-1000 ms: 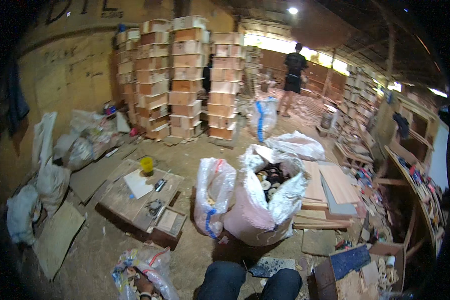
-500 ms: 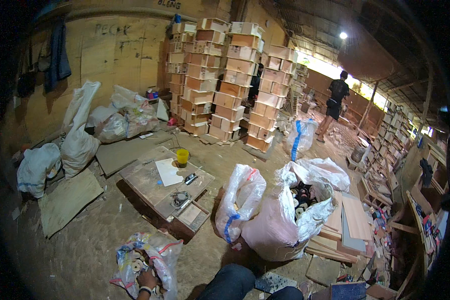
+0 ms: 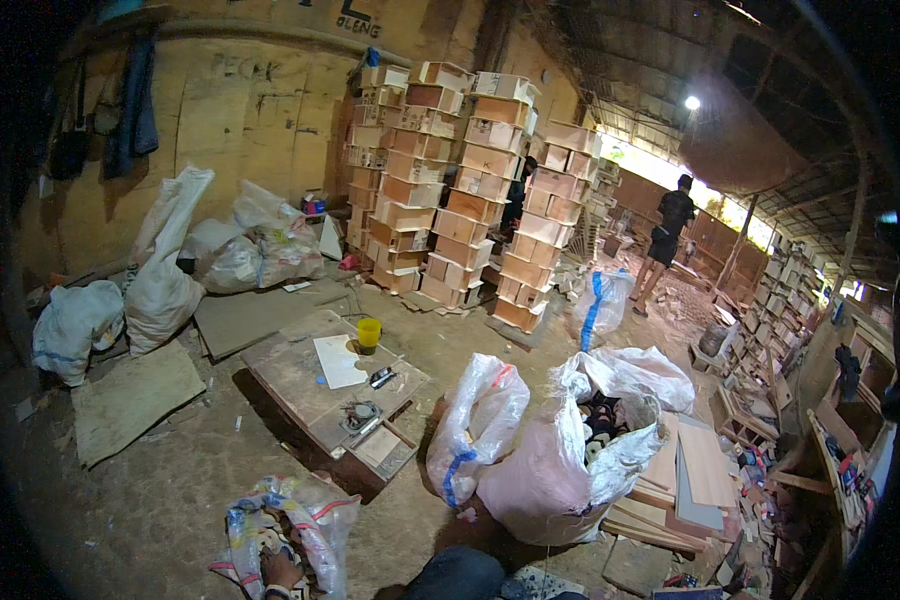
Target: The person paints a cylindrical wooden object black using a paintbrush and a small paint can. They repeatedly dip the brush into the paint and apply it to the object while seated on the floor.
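My left hand [image 3: 282, 571] reaches down into the mouth of a clear plastic bag [image 3: 330, 522] at the lower left, with a band around the wrist. Small pale wooden pieces [image 3: 270, 540] lie in the bag against the fingers. The fingers are too small and partly covered to show whether they grip a piece. My right hand is out of sight. To the right of the bag is my dark-trousered knee [image 3: 458, 573].
A low wooden table [image 3: 290, 365] ahead bears a yellow cup [image 3: 369, 332] and a white board [image 3: 340, 362]. A large white sack [image 3: 540, 490] of dark pieces and a clear bag [image 3: 475, 425] stand right. Tall box stacks [image 3: 410, 170] and a standing person [image 3: 673, 222] are behind.
The view has tilted up slightly, so nearby things sit lower in the picture. My left hand stays in the bag, with less of the wrist showing.
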A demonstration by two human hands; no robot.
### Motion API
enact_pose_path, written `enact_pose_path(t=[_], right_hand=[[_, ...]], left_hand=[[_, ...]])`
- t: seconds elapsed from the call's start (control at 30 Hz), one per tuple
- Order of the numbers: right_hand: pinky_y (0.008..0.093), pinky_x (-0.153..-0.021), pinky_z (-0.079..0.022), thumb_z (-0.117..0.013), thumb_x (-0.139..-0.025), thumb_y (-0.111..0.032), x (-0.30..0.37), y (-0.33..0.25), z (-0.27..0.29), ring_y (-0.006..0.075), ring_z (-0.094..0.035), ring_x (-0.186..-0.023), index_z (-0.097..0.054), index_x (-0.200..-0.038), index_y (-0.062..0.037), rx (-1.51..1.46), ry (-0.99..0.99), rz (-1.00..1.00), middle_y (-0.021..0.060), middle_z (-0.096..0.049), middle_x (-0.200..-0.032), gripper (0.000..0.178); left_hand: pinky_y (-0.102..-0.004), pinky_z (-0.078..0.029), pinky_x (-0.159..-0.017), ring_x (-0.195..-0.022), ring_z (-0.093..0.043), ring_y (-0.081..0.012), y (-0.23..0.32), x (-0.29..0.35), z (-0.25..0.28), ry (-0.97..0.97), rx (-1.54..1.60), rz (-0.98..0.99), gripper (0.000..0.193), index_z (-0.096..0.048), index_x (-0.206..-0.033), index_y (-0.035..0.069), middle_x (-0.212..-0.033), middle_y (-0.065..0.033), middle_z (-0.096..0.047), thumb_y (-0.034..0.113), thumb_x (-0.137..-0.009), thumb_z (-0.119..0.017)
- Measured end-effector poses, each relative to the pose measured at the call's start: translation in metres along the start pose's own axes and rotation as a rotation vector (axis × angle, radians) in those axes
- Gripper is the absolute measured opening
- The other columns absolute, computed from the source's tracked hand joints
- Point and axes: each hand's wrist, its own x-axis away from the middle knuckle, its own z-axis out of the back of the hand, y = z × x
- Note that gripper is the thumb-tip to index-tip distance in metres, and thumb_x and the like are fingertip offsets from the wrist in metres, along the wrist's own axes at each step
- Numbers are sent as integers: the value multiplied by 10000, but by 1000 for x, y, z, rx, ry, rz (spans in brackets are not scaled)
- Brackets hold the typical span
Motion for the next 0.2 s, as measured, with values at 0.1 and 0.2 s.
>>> enact_pose_path(t=[0.1,0.2], right_hand=[[265,-853,-501,-666,-1003,-178,7,0,-4,117,-625,-939,-721,-1159,6,-25,56,62,30,-722,-1038,247],[270,-895,-490,-665,-1005,-196,1,5,-4,130,-626,-968,-720,-1183,-2,-35,2,71,28,-726,-1037,269]], left_hand=[[-547,-472,-993,-1109,-599,-501,20,-2,14,-74,84,4,603,-604,-1295,35,-1148,-338,-640,322,-782,-736],[-498,-470,-1042,-1209,-550,-512,39,7,36,-110,183,-40,777,-394,-1565,152,-1330,-276,-595,270,-864,-706]])
